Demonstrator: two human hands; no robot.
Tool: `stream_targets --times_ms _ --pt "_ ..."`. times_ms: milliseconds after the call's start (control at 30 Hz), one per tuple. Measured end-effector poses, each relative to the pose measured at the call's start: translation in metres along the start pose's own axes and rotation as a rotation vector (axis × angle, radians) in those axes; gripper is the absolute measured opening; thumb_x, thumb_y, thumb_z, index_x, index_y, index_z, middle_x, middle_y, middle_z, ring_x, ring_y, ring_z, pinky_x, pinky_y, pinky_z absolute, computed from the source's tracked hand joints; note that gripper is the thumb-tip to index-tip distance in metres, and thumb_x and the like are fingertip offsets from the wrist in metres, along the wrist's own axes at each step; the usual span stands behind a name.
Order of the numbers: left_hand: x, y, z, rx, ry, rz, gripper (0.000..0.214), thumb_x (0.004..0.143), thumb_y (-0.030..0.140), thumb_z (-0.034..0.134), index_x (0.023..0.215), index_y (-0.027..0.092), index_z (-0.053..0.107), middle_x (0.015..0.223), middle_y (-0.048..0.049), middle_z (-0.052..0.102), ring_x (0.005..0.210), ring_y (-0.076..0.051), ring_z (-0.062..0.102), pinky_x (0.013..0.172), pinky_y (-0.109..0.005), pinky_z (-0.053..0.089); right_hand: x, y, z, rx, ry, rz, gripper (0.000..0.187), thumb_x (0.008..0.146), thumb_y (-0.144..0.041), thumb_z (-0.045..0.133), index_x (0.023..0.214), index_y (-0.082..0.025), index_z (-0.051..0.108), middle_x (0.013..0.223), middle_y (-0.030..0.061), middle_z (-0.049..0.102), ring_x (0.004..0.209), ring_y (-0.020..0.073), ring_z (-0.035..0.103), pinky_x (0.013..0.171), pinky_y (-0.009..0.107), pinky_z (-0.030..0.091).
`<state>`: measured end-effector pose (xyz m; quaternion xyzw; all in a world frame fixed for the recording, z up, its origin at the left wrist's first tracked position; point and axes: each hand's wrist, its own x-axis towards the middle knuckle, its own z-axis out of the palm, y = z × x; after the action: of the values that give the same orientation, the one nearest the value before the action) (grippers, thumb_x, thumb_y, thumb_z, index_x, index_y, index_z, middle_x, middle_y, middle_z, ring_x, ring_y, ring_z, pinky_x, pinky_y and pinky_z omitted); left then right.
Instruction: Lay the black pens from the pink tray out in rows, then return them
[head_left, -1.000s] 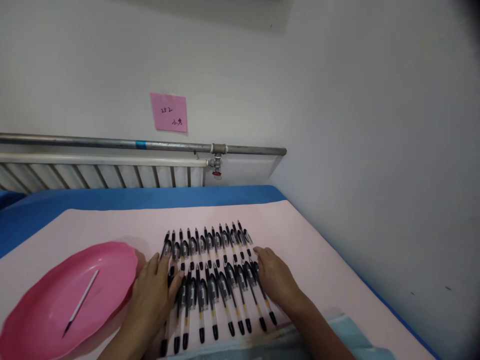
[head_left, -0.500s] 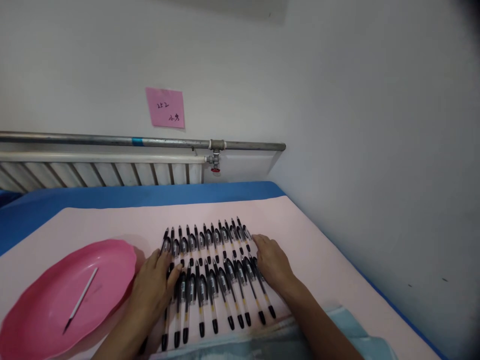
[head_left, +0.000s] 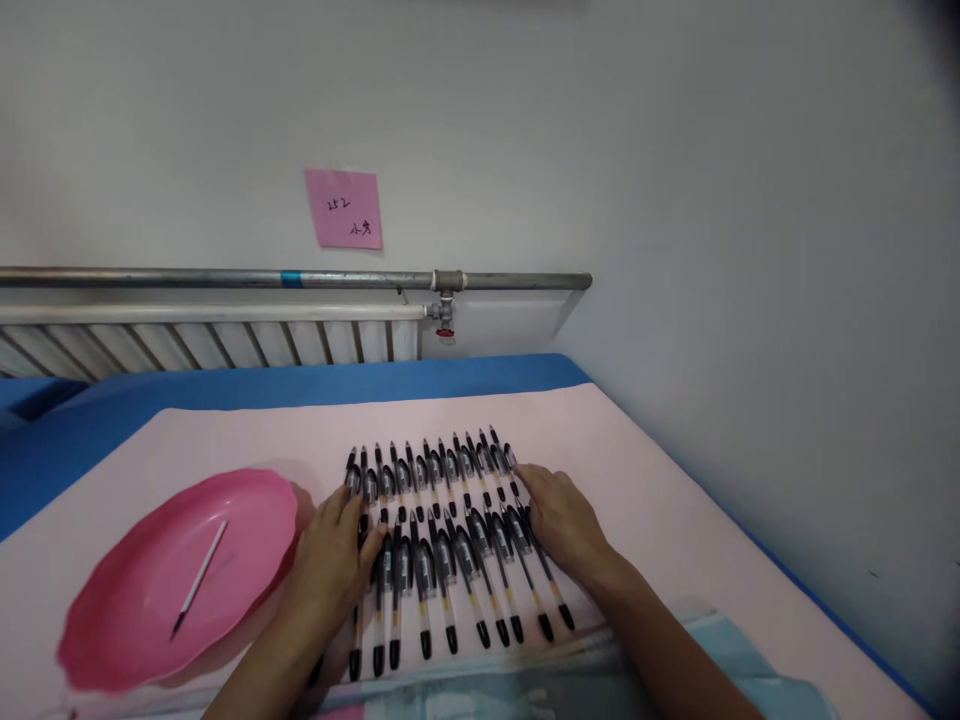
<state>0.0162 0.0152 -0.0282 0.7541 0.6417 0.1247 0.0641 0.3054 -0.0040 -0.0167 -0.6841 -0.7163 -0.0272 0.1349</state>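
Observation:
Two rows of uncapped black gel pens lie on the pink mat, a back row (head_left: 441, 484) and a front row (head_left: 450, 600). Clear pen caps with black clips (head_left: 426, 568) lie among the pens in both rows. My left hand (head_left: 330, 550) rests at the left end of the rows, thumb spread from the fingers and touching the pens there. At the right end is my right hand (head_left: 562, 520), its fingers extended against the outermost caps. Neither hand is lifting anything. Some pens at the left are partly covered by my left hand.
A pink oval tray (head_left: 112, 640) sits at the left with one white pen refill (head_left: 202, 575) in it. Light blue cloth (head_left: 720, 640) lies along the near edge. A wall (head_left: 787, 400) borders the right side; a radiator (head_left: 262, 345) and pipe run behind.
The view has shifted, so everything appears slightly farther right. Both hands stay at the ends of the pen rows, with no clear change in the pens.

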Motion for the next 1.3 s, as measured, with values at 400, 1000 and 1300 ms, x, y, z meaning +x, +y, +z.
stream_targets --times_ms 400,1000,1300 --pt "0.004 -0.003 0.008 0.022 0.143 0.119 0.042 0.087 0.030 0.035 0.117 0.011 0.058 0.129 -0.0143 0.052 0.121 -0.028 0.043 0.097 -0.046 0.039 -0.002 0.000 -0.002 0.057 0.039 -0.012 0.048 0.076 0.001 0.036 0.116 -0.015 0.056 0.119 0.0086 0.058 0.097 0.0195 0.054 0.086 0.031 0.039" --pt "0.016 -0.005 0.010 -0.059 0.154 0.151 0.036 0.087 0.029 0.038 0.107 0.012 0.063 0.119 -0.0133 0.060 0.112 -0.025 0.053 0.096 -0.040 0.042 -0.002 -0.002 -0.003 0.038 0.015 -0.018 0.050 0.074 0.002 0.036 0.115 -0.020 0.057 0.119 0.0047 0.059 0.091 0.0190 0.054 0.082 0.031 0.039" --pt "0.016 -0.003 0.005 -0.060 0.137 0.146 0.035 0.088 0.029 0.037 0.107 0.014 0.063 0.117 -0.0108 0.062 0.110 -0.024 0.055 0.097 -0.038 0.041 -0.002 -0.001 -0.002 0.036 0.017 -0.015 0.048 0.076 0.001 0.036 0.115 -0.018 0.057 0.118 0.0049 0.059 0.094 0.0196 0.053 0.082 0.030 0.038"
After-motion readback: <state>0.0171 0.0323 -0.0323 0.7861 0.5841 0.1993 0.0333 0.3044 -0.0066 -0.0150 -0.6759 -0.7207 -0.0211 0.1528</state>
